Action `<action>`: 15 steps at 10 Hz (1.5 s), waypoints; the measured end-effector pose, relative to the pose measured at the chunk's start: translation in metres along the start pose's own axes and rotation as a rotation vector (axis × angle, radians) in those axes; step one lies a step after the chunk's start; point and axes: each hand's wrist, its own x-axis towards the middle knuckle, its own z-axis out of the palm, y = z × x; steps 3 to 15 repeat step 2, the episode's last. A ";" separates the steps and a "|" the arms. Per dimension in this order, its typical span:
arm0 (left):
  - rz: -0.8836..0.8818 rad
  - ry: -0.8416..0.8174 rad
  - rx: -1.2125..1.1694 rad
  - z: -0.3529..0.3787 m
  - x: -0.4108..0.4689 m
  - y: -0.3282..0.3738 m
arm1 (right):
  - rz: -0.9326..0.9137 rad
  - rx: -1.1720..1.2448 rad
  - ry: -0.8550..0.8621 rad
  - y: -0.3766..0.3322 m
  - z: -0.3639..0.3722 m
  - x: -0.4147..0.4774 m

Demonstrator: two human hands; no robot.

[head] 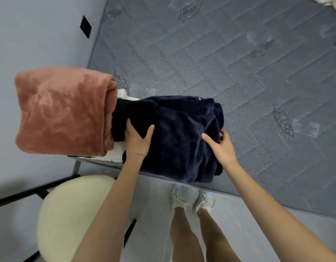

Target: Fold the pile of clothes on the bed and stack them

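A folded dark navy fleece garment (174,137) lies at the near edge of the grey quilted mattress (239,63). My left hand (137,140) grips its left side, thumb on top and fingers tucked out of sight beneath. At its right side my right hand (223,146) holds the edge the same way, thumb across the top. A bit of pink fabric (221,138) peeks out by my right fingers. To the left sits a folded rust-brown plush blanket (63,112) on top of white clothes (116,150).
A cream round-seated chair (72,214) with black legs stands on the floor at lower left, close to the bed's edge. The wall (31,35) runs along the left. My legs and shoes (191,201) are at the bedside. A pale bundle (329,1) lies at the far right corner.
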 end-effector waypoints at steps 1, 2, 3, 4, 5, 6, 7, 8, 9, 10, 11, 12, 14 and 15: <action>0.106 -0.006 0.108 -0.013 -0.017 0.015 | -0.086 -0.232 0.022 -0.010 -0.006 -0.014; 0.232 -0.006 0.274 -0.022 -0.029 0.021 | -0.132 -0.741 0.036 -0.017 -0.010 -0.025; 0.232 -0.006 0.274 -0.022 -0.029 0.021 | -0.132 -0.741 0.036 -0.017 -0.010 -0.025; 0.232 -0.006 0.274 -0.022 -0.029 0.021 | -0.132 -0.741 0.036 -0.017 -0.010 -0.025; 0.232 -0.006 0.274 -0.022 -0.029 0.021 | -0.132 -0.741 0.036 -0.017 -0.010 -0.025; 0.232 -0.006 0.274 -0.022 -0.029 0.021 | -0.132 -0.741 0.036 -0.017 -0.010 -0.025; 0.232 -0.006 0.274 -0.022 -0.029 0.021 | -0.132 -0.741 0.036 -0.017 -0.010 -0.025; 0.232 -0.006 0.274 -0.022 -0.029 0.021 | -0.132 -0.741 0.036 -0.017 -0.010 -0.025; 0.232 -0.006 0.274 -0.022 -0.029 0.021 | -0.132 -0.741 0.036 -0.017 -0.010 -0.025; 0.232 -0.006 0.274 -0.022 -0.029 0.021 | -0.132 -0.741 0.036 -0.017 -0.010 -0.025; 0.232 -0.006 0.274 -0.022 -0.029 0.021 | -0.132 -0.741 0.036 -0.017 -0.010 -0.025; 0.232 -0.006 0.274 -0.022 -0.029 0.021 | -0.132 -0.741 0.036 -0.017 -0.010 -0.025; 0.232 -0.006 0.274 -0.022 -0.029 0.021 | -0.132 -0.741 0.036 -0.017 -0.010 -0.025; 0.232 -0.006 0.274 -0.022 -0.029 0.021 | -0.132 -0.741 0.036 -0.017 -0.010 -0.025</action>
